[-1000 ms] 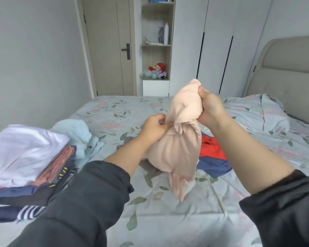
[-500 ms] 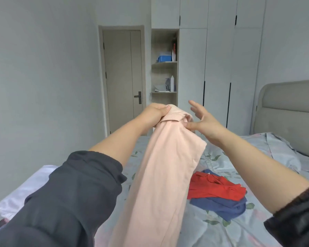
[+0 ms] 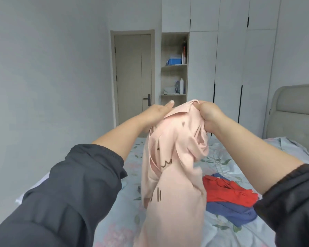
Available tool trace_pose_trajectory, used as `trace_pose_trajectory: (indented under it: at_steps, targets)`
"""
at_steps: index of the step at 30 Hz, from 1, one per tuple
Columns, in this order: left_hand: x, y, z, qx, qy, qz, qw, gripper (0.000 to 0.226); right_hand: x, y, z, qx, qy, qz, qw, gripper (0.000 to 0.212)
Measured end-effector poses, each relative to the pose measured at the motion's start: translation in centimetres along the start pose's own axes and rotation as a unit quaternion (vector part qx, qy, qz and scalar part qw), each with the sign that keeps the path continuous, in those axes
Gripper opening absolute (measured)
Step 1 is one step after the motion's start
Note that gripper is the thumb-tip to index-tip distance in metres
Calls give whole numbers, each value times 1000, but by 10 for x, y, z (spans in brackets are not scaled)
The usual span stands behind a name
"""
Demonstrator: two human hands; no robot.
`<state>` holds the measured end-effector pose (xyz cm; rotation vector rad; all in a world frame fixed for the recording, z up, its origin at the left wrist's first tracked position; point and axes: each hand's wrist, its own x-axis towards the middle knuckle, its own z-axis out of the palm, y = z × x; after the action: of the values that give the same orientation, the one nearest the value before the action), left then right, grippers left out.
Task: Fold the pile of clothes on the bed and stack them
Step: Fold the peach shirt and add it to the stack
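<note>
The pink garment (image 3: 175,175) hangs in the air above the bed (image 3: 221,161), held up by its top edge. The right hand (image 3: 209,114) has its fingers curled tight around the bunched collar, so the cloth falls away from it toward 7 o'clock, with a loose fold drooping just beneath the wrist. The left hand (image 3: 157,113) sits at 9 o'clock of the collar and touches its edge; the finger that shows is straight and points toward 2 o'clock, while the lower fingers are hidden behind the fabric. Both forearms are bare, with dark sleeves pushed up. On the bed, at 4 o'clock of the pink garment, a red garment (image 3: 227,191) lies crumpled on top of a blue garment (image 3: 234,213), the two touching. At 12 o'clock, past the hands, an open shelf niche (image 3: 174,65) is set into the white wardrobe: a blue box (image 3: 174,61) stands on its upper board and a white bottle (image 3: 181,85) stands on the board below, with other small items too blurred to name.
</note>
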<state>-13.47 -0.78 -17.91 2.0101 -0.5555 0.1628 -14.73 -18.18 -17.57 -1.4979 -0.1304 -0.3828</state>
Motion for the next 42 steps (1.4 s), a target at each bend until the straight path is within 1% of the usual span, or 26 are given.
trace_pose_trajectory:
  at_steps: [1,3,4,5,8,10,12,13,15,16,17,19,20,21,22,23,24,25,26,27,29,32,34,36,40,42]
  targets:
    - [-2,-3,-2,47,-28,2,999,49,0,-1,0,12,2,11,1000,19]
    - [-7,-13,-7,207,-77,6,975,32,-3,-3,-1,34,12,26,999,14]
    - [-8,-20,-9,281,-79,2,957,26,-3,-5,-2,48,18,25,998,13]
    - [-8,-31,-10,324,-65,-13,944,20,-3,-6,-3,59,24,20,998,13]
    - [-11,-65,-18,355,-4,-87,931,5,0,-8,-11,76,60,6,995,13]
    - [-13,-85,-27,393,24,-137,909,2,3,-4,-20,79,86,-9,993,16]
    - [-14,-101,-34,393,70,-178,900,4,6,4,-28,14,102,-32,994,19]
    - [-14,-106,-35,376,98,-193,901,7,6,7,-30,-24,109,-41,993,19]
    - [-13,-112,-36,333,167,-211,904,8,5,13,-33,-55,128,-50,989,22]
    - [-13,-111,-36,322,199,-216,900,4,4,14,-33,-53,141,-51,987,24]
    - [-14,-108,-35,329,222,-218,891,6,3,13,-33,-47,156,-52,985,25]
    - [-19,-100,-34,408,231,-202,860,15,0,11,-32,-38,193,-58,979,24]
    - [-23,-95,-34,453,225,-188,842,14,-2,8,-32,-40,211,-63,975,24]
    - [-26,-90,-35,472,223,-179,834,11,-6,5,-32,-44,232,-72,969,26]
    - [-28,-86,-35,464,220,-183,838,8,-9,2,-32,-47,251,-82,963,29]
    - [-30,-82,-37,418,221,-192,860,7,-14,-1,-32,-46,265,-93,959,30]
    - [-31,-77,-39,320,219,-200,900,8,-19,-6,-32,-44,274,-102,955,31]
    - [-33,-68,-40,186,210,-198,939,8,-24,-11,-31,-43,279,-107,953,32]
    - [-37,-58,-39,55,193,-189,961,8,-30,-17,-30,-45,281,-109,952,33]
    - [-41,-46,-37,-40,178,-171,968,6,-36,-24,-29,-48,280,-112,952,33]
    - [-50,-22,-33,-123,159,-119,972,10,-47,-38,-26,-40,268,-120,955,35]
    - [-60,25,-27,-186,134,-42,972,20,-63,-62,-22,-23,252,-150,956,32]
    - [-68,62,-25,-224,125,-1,967,26,-76,-81,-21,13,250,-177,952,28]
    - [-76,97,-24,-284,108,34,952,30,-87,-100,-17,59,244,-199,947,27]
    - [-91,148,-26,-364,40,79,927,24,-104,-129,-10,71,237,-245,937,27]
    - [-98,157,-28,-356,45,86,930,21,-106,-135,-9,65,241,-263,932,27]
